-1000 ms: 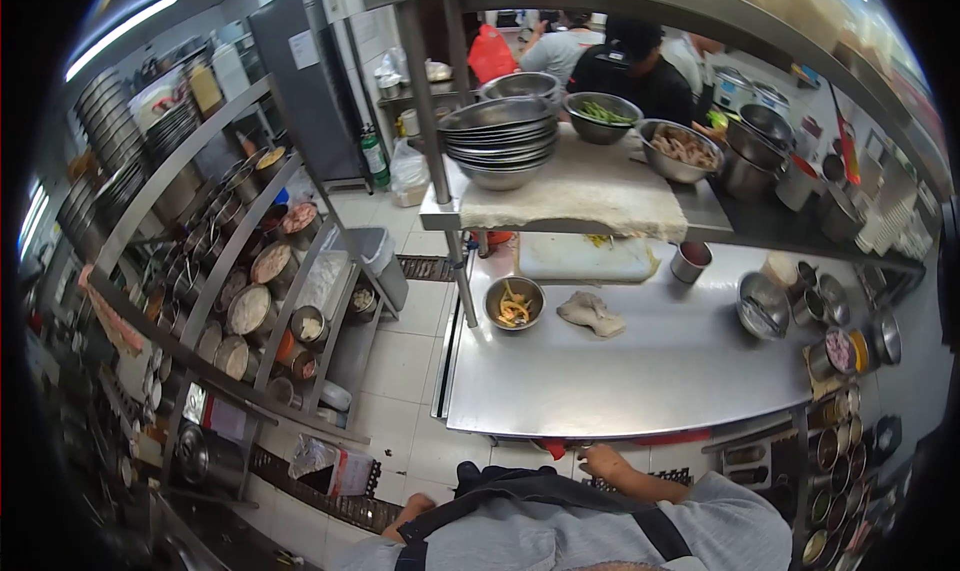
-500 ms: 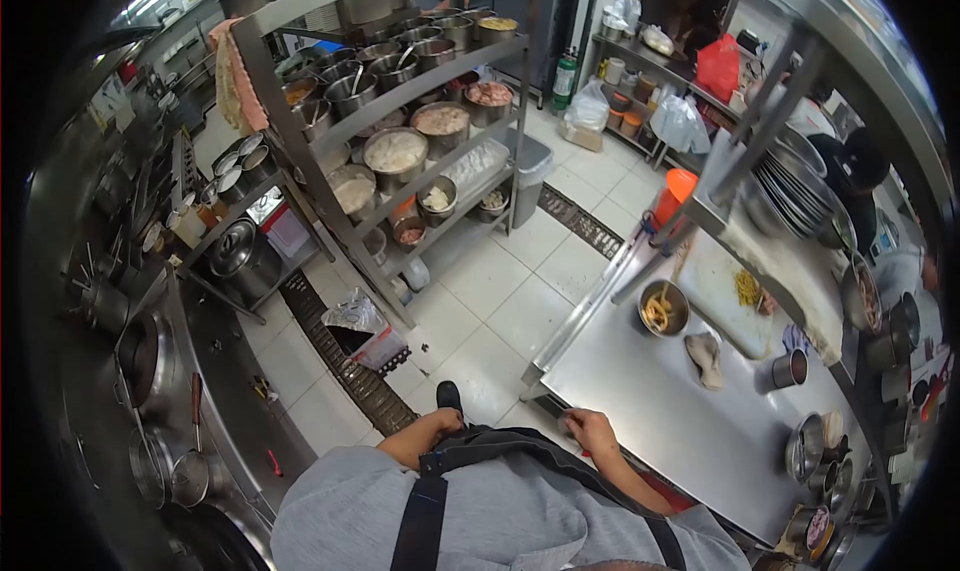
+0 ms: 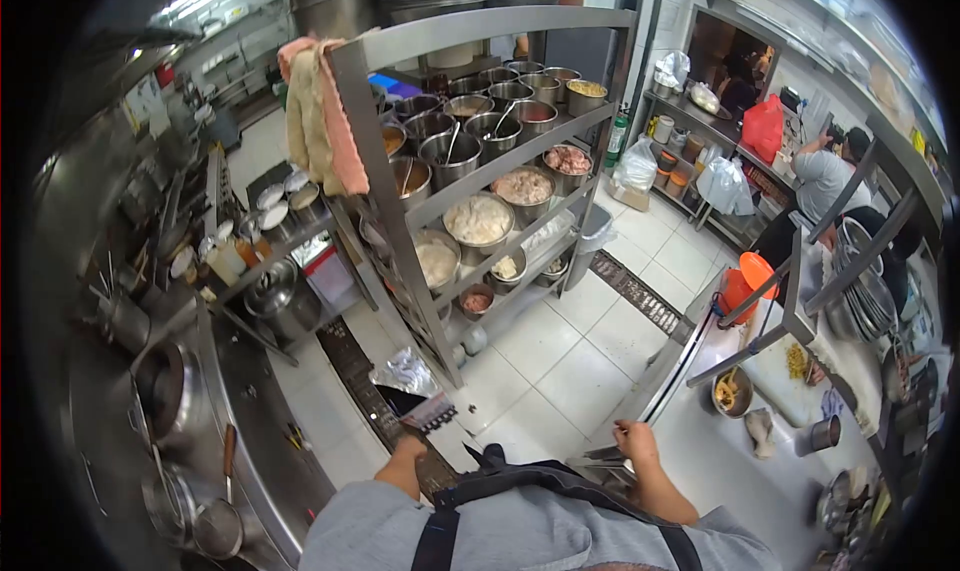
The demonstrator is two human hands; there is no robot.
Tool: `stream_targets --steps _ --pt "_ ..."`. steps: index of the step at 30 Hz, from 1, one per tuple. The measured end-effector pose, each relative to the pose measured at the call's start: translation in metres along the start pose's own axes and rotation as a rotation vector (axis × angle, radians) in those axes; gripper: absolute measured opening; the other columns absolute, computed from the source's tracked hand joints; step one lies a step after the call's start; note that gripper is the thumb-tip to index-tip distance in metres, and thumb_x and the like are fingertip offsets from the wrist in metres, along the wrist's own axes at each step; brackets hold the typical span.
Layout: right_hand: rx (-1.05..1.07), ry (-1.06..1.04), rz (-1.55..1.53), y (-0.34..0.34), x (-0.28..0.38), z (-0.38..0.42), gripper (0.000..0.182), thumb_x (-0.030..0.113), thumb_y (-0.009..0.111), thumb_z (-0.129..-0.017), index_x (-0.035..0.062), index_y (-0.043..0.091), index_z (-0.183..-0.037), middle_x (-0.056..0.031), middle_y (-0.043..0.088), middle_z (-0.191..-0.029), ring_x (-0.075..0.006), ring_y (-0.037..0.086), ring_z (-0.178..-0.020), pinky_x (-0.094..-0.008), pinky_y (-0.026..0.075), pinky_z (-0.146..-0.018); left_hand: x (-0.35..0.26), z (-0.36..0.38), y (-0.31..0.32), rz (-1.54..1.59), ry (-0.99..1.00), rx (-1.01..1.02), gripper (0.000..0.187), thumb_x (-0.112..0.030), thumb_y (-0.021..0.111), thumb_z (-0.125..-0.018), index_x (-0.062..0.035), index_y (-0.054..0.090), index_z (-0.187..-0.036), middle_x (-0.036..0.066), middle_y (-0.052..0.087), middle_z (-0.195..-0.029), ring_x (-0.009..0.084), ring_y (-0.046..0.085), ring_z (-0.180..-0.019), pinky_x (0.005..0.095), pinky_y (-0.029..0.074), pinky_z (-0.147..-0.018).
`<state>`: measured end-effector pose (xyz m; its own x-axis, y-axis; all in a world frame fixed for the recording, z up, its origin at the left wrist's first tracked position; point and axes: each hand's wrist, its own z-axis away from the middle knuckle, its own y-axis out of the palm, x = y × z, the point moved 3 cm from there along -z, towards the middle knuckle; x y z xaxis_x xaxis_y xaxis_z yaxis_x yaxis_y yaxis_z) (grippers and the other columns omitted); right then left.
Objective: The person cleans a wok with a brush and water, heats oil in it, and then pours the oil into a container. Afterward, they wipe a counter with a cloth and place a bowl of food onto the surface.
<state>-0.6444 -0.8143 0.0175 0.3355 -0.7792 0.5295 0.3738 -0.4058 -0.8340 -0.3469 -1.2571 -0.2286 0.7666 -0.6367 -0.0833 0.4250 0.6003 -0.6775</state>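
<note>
My left hand (image 3: 408, 449) hangs low in front of me, beside the box with crumpled foil (image 3: 408, 373) on the floor; its fingers are too unclear to read. My right hand (image 3: 635, 439) is at the near corner of the steel counter (image 3: 690, 446), its fingers curled together. What they hold, if anything, is too small to name. On that counter stand a metal bowl with yellow food (image 3: 732, 393), a crumpled cloth (image 3: 759, 434) and a metal cup (image 3: 824, 433).
A steel rack (image 3: 400, 261) full of metal pots stands ahead, with cloths (image 3: 318, 121) on its post. Stoves and a wok (image 3: 165, 391) line the left. A floor drain (image 3: 635, 293) crosses the tiles. A person (image 3: 828, 183) in grey is at the back right.
My view has shifted, so the rack looks nearer and the counter lies further right. My left hand has moved out from my body. Another person's grey shirt and arm show more fully.
</note>
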Motion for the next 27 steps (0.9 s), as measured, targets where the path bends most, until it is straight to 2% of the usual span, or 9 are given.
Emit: stream_targets --steps 3,5,7,8,9,14,16,18,27 --pt "-0.036 0.006 0.049 -0.005 0.002 -0.011 0.025 0.018 0.062 -0.078 0.0051 0.068 -0.099 -0.0182 0.066 -0.086 -0.0321 0.065 -0.078 -0.0379 0.052 -0.075 0.034 0.000 0.027 0.079 -0.072 0.134 0.036 -0.028 0.058 -0.064 -0.0085 0.070 -0.091 0.016 0.065 -0.101 0.0288 0.063 -0.097 0.0384 0.049 -0.084" --pt "-0.014 0.052 0.040 -0.004 -0.005 -0.013 0.025 0.017 0.062 -0.078 0.0062 0.067 -0.100 -0.0180 0.066 -0.089 -0.0330 0.064 -0.083 -0.0387 0.051 -0.078 0.028 0.021 0.029 -0.352 0.391 0.142 0.029 -0.025 0.057 -0.068 -0.0096 0.071 -0.089 0.016 0.066 -0.099 0.0286 0.064 -0.093 0.0391 0.051 -0.079" --pt "0.013 0.076 0.028 -0.002 -0.012 -0.023 0.026 0.016 0.063 -0.077 0.0073 0.067 -0.101 -0.0178 0.066 -0.091 -0.0339 0.063 -0.088 -0.0395 0.050 -0.082 0.014 0.056 0.018 0.068 0.182 0.135 0.026 -0.022 0.056 -0.072 -0.0101 0.070 -0.090 0.017 0.066 -0.095 0.0309 0.065 -0.086 0.0395 0.052 -0.072" --pt "-0.012 0.013 0.068 -0.001 -0.017 -0.027 0.025 0.017 0.062 -0.077 0.0062 0.068 -0.099 -0.0178 0.066 -0.089 -0.0341 0.063 -0.084 -0.0395 0.050 -0.080 0.035 0.028 0.069 0.055 0.177 0.125 0.026 -0.022 0.056 -0.072 -0.0101 0.070 -0.090 0.017 0.066 -0.095 0.0309 0.065 -0.086 0.0395 0.052 -0.072" --pt "-0.038 -0.051 0.108 0.001 -0.021 -0.031 0.024 0.018 0.061 -0.078 0.0052 0.068 -0.097 -0.0179 0.066 -0.087 -0.0343 0.063 -0.080 -0.0394 0.051 -0.077 -0.005 0.035 0.047 -0.304 0.892 -0.227 0.024 -0.024 0.056 -0.075 -0.0076 0.068 -0.088 0.018 0.066 -0.087 0.0339 0.065 -0.077 0.0394 0.050 -0.064" --pt "0.026 -0.060 0.230 0.016 -0.039 -0.065 0.021 0.023 0.060 -0.078 0.0077 0.070 -0.088 -0.0159 0.066 -0.079 -0.0353 0.063 -0.077 -0.0432 0.051 -0.075 -0.075 0.005 -0.003 -0.123 1.129 0.148 0.025 -0.028 0.056 -0.078 -0.0054 0.066 -0.084 0.018 0.065 -0.082 0.0303 0.064 -0.068 0.0396 0.048 -0.059" --pt "0.060 -0.081 0.269 0.030 -0.048 -0.083 0.022 0.028 0.059 -0.079 0.0103 0.070 -0.086 -0.0167 0.066 -0.077 -0.0344 0.063 -0.075 -0.0439 0.051 -0.072 -0.112 -0.038 -0.035 0.534 0.560 0.142 0.023 -0.026 0.059 -0.080 -0.0044 0.064 -0.086 0.014 0.065 -0.081 0.0232 0.063 -0.068 0.0367 0.048 -0.057" --pt "0.120 0.056 0.363 0.020 -0.028 -0.085 0.026 0.031 0.058 -0.080 0.0078 0.068 -0.078 -0.0164 0.066 -0.079 -0.0332 0.064 -0.078 -0.0437 0.051 -0.072 -0.150 -0.045 -0.106 0.827 0.231 0.255 0.025 -0.021 0.063 -0.079 -0.0041 0.062 -0.098 0.010 0.065 -0.087 0.0172 0.061 -0.076 0.0332 0.050 -0.060" --pt "-0.077 0.010 0.155 0.027 -0.041 -0.091 0.027 0.030 0.056 -0.080 0.0064 0.064 -0.072 -0.0133 0.065 -0.072 -0.0309 0.063 -0.063 -0.0423 0.051 -0.059 -0.385 0.034 -0.424 0.739 0.760 -0.075 0.021 -0.012 0.061 -0.084 -0.0052 0.060 -0.104 0.001 0.062 -0.092 0.0098 0.057 -0.081 0.0257 0.048 -0.070"
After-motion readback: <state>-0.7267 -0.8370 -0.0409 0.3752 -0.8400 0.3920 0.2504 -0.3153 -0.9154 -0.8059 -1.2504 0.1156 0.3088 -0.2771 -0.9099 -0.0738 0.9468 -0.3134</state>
